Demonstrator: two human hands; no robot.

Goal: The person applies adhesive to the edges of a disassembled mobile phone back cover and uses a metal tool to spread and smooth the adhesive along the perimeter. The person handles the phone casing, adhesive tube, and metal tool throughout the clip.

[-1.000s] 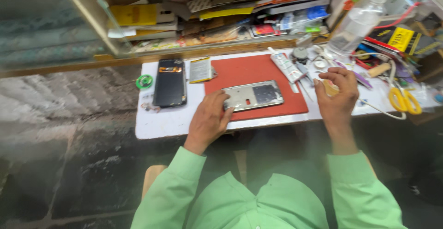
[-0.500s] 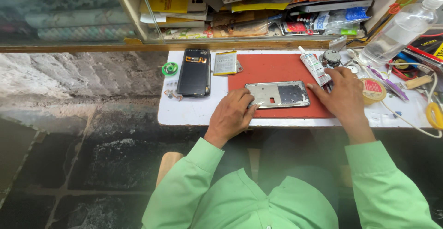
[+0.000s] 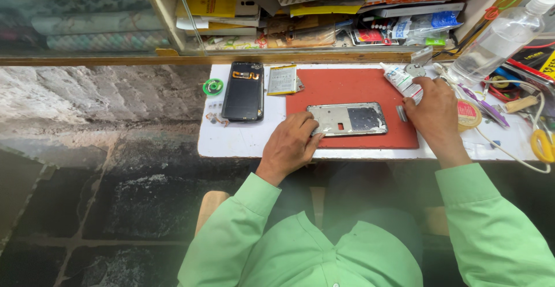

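On red mat [image 3: 352, 90], phone frame [image 3: 347, 118] touches left hand [image 3: 291, 146].

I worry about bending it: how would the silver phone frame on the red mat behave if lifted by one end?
The phone frame looks thin with cut-outs, so it is probably light and may flex slightly. Lying flat on the red mat, it should not roll. The left hand touches its near corner, suggesting it might otherwise slide.

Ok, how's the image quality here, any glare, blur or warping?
Head view: even, soft light, only faint shadows under the left hand and right hand; phone frame and red mat sharp; wide-lens bending curves the shelf edge; green sleeves near the bottom look soft; glass pane shows mild haze.
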